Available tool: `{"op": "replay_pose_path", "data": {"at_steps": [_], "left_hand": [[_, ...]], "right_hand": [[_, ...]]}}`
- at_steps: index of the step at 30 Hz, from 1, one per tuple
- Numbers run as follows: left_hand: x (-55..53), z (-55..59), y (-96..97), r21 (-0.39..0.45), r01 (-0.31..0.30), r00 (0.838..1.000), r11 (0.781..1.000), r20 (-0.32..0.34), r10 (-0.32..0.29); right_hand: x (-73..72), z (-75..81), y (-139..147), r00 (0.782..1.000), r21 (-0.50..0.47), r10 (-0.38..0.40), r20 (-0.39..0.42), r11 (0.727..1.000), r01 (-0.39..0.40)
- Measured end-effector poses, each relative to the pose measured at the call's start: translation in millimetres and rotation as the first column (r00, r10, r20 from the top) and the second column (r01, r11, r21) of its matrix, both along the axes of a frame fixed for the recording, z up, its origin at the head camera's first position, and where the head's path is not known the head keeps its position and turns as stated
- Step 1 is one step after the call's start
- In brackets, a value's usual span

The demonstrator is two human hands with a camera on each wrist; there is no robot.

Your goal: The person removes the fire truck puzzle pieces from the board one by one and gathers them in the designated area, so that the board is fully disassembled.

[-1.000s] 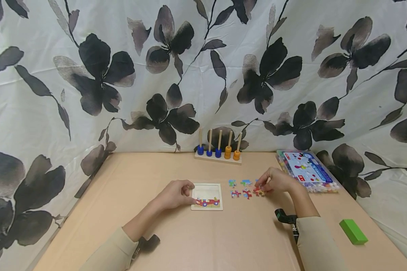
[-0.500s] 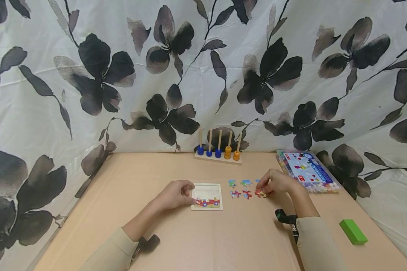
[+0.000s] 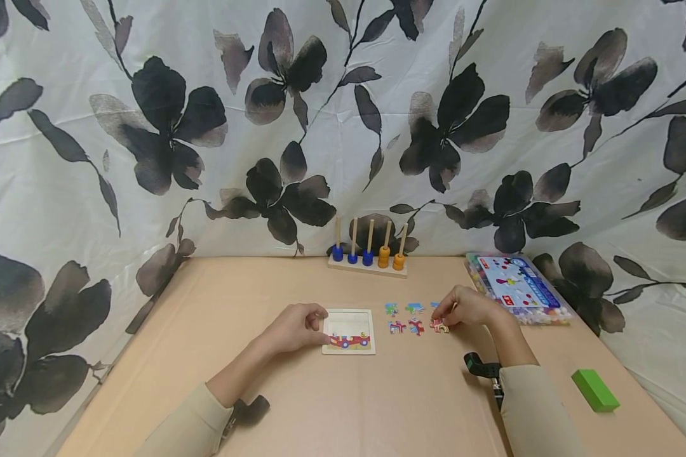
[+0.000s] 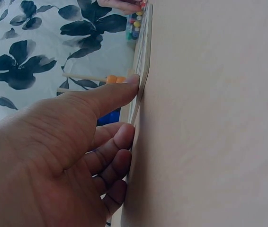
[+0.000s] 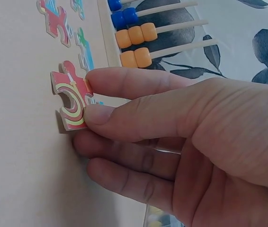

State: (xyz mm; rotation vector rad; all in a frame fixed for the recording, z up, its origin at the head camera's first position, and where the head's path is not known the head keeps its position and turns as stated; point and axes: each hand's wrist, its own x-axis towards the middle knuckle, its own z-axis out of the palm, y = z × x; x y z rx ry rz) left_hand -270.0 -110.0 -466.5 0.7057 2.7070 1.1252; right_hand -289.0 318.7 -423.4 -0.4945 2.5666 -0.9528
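On the left, my left hand [image 3: 297, 327] grips the left side of a shallow wooden puzzle tray [image 3: 349, 322], thumb on its rim and fingertips along its edge in the left wrist view. Joined pieces showing a red vehicle [image 3: 350, 342] fill the tray's lower part; its upper part is bare. My right hand [image 3: 465, 304] pinches a red jigsaw piece [image 5: 81, 87] with yellow curved stripes between thumb and index finger. The piece tilts close over the table. Several loose pieces lie left of this hand, including a red one [image 3: 416, 327] and a blue-green one [image 3: 415, 308].
A peg abacus [image 3: 368, 269] with blue and orange beads stands at the back. At the back right lies a clear box [image 3: 517, 282] of colourful beads. A green block [image 3: 596, 391] rests near the right edge. Patterned cloth [image 3: 343, 127] hangs behind the table.
The red jigsaw piece in my right hand has shifted slightly right and its tilt has changed. My left hand and the tray have stayed in place.
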Motion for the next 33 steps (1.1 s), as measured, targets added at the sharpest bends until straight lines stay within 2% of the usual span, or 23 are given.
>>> {"op": "replay_pose_path", "data": {"at_steps": [16,24,33], "left_hand": [[1.5,2.2,0.4,0.012,-0.012,1.000,1.000,0.022,0.012],[-1.2,0.1,0.0,-0.009,0.002,1.000,1.000,-0.017,-0.003],[-1.4,1.3,-0.2,-0.010,0.017,0.999,1.000,-0.028,-0.018]], "right_hand": [[-1.0,-3.1,1.5,0.999,0.001,0.035,-0.003,0.999,-0.035],[-1.5,-3.9,2.0,0.999,0.003,0.044,-0.005,0.999,-0.044],[-0.6,-3.2,1.8,1.000,0.009,0.021,-0.003,1.000,-0.021]]}}
